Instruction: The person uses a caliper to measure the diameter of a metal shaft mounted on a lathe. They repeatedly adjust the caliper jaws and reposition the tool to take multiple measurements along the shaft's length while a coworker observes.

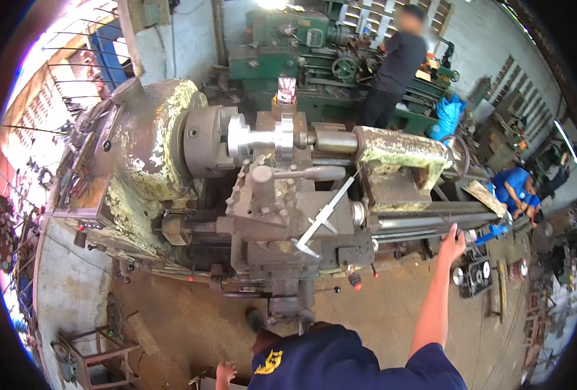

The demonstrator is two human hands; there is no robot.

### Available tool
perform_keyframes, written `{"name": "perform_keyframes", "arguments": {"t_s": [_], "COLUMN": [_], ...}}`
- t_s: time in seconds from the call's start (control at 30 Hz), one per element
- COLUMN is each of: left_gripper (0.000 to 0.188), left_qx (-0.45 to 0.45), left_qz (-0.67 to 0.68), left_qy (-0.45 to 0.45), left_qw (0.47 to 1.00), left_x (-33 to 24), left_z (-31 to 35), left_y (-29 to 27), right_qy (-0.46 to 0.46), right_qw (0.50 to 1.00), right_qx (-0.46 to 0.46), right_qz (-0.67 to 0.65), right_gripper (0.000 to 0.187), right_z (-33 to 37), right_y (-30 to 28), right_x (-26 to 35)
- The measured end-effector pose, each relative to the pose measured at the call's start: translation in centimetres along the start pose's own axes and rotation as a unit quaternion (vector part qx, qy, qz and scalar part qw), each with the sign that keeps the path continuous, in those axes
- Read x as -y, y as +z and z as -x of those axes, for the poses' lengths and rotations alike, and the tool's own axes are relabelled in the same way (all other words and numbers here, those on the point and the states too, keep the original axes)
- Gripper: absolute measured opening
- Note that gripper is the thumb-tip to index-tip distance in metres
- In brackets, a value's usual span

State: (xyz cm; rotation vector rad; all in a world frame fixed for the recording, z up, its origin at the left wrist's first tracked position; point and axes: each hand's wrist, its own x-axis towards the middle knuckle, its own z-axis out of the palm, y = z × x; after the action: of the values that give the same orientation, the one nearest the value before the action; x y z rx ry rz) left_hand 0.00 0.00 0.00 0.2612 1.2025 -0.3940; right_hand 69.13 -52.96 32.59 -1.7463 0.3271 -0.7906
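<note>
A shiny turned metal workpiece (262, 138) sits between the lathe chuck (204, 140) and the tailstock (399, 153). Across the lathe carriage (272, 224) lies a vernier caliper (324, 223), slanting, with its jaws toward me. A tool post handle (311, 173) points right just behind it. My right hand (454, 244) is stretched out beside the right end of the lathe bed, fingers closed; whatever it grips is too small to make out. Low by my left side hangs my left hand (226, 372), fingers slightly apart and holding nothing visible.
A green lathe (262, 62) stands behind, with a person in dark clothes (399, 62) beside it. Another person in blue (514, 188) crouches at the far right. A metal frame stand (100, 351) is at lower left; a black box-like device (475, 276) rests on the floor at right.
</note>
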Motion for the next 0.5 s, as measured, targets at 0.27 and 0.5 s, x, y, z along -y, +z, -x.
{"name": "perform_keyframes", "arguments": {"t_s": [0.27, 0.5], "left_gripper": [0.041, 0.015], "left_qx": [-0.163, 0.093], "left_qz": [-0.717, -0.599], "left_qy": [0.195, 0.453], "left_qw": [0.649, 0.654], "left_x": [-24.1, -33.9], "left_z": [12.5, 30.2], "left_y": [11.7, 34.0], "right_qy": [-0.016, -0.127], "right_qw": [0.988, 0.948], "right_qx": [0.111, 0.273], "right_qz": [-0.105, -0.105], "right_gripper": [0.027, 0.023], "right_z": [7.7, 10.3], "right_y": [10.1, 18.6], "right_x": [24.2, 37.6]}}
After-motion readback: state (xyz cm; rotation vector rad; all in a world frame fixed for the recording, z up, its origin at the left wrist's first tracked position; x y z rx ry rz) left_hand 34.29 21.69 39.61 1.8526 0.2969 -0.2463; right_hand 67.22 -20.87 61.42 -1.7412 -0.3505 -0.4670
